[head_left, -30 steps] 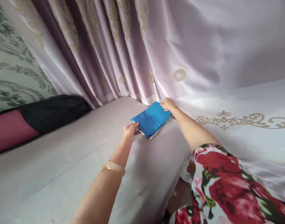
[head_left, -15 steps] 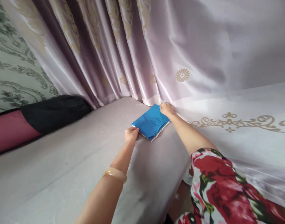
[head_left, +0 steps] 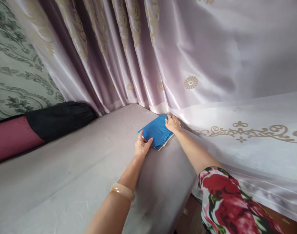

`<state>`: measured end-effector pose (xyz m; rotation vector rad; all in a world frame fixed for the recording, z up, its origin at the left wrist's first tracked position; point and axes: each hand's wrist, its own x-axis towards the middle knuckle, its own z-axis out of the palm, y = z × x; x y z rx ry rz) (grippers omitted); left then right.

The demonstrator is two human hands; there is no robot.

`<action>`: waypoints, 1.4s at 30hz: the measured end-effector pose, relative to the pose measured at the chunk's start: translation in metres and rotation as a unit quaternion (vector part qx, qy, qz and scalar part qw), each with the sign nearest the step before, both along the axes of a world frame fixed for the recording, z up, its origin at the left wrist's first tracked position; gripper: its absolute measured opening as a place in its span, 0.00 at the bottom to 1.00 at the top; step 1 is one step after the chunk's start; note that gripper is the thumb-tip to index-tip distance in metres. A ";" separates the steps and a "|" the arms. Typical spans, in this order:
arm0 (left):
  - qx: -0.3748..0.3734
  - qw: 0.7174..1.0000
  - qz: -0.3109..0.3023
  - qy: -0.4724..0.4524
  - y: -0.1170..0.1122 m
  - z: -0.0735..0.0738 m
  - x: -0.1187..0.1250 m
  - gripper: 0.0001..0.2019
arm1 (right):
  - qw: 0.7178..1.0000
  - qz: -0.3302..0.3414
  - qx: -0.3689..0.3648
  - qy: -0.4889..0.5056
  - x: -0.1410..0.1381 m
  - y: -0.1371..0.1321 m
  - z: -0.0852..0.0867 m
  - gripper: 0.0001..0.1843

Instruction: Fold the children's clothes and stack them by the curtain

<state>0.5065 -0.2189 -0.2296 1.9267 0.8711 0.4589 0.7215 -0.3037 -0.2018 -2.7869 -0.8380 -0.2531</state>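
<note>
Glossy cream bangle (head_left: 122,191), left: kinda chunky
White floral fabric sleeve (head_left: 227,195), right: red blooms, green leaves
Left hand (head_left: 142,147): tiny dark marks

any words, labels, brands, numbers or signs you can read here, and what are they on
No readable text in view.
Left hand: small dark marks on its back, too small to read.
Floor: a small pale patch, too blurred to tell whether it is print.
Blue folded cloth: no lettering on the side that shows.
Curtain: ornaments only, no lettering.
</note>
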 end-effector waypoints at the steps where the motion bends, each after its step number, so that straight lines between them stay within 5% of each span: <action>1: 0.025 0.999 -0.014 0.023 -0.002 0.003 0.000 0.32 | 1.000 0.005 -0.002 -0.011 -0.001 -0.001 -0.003 0.23; 10: 0.148 0.979 -0.054 0.127 -0.016 0.013 -0.005 0.32 | 0.998 -0.011 -0.068 0.005 -0.009 0.015 0.013 0.23; 13: 0.146 0.981 -0.076 0.107 -0.016 0.011 -0.014 0.32 | 0.996 0.041 -0.045 -0.059 -0.019 0.019 0.006 0.26; 16: 0.131 0.983 -0.095 0.088 -0.009 0.009 -0.034 0.32 | 0.996 0.068 -0.060 -0.012 -0.020 0.019 -0.007 0.29; 20: 0.106 0.988 -0.094 0.057 0.011 0.002 -0.082 0.29 | 0.994 0.057 -0.081 0.047 -0.012 0.019 -0.013 0.32; 25: 0.126 0.990 -0.057 0.034 0.048 -0.003 -0.171 0.21 | 0.992 0.069 -0.083 0.060 -0.023 0.022 -0.004 0.33; 31: 0.214 0.970 0.046 0.102 0.088 -0.006 -0.275 0.17 | 0.965 0.242 -0.080 0.063 -0.088 0.027 0.001 0.32; 34: 0.243 0.952 0.108 0.155 0.102 -0.008 -0.314 0.17 | 0.956 0.275 -0.088 0.046 -0.107 0.028 -0.005 0.31; 42: 0.268 0.901 0.233 0.248 0.117 -0.005 -0.392 0.15 | 0.939 0.339 0.015 -0.051 -0.065 0.035 -0.050 0.37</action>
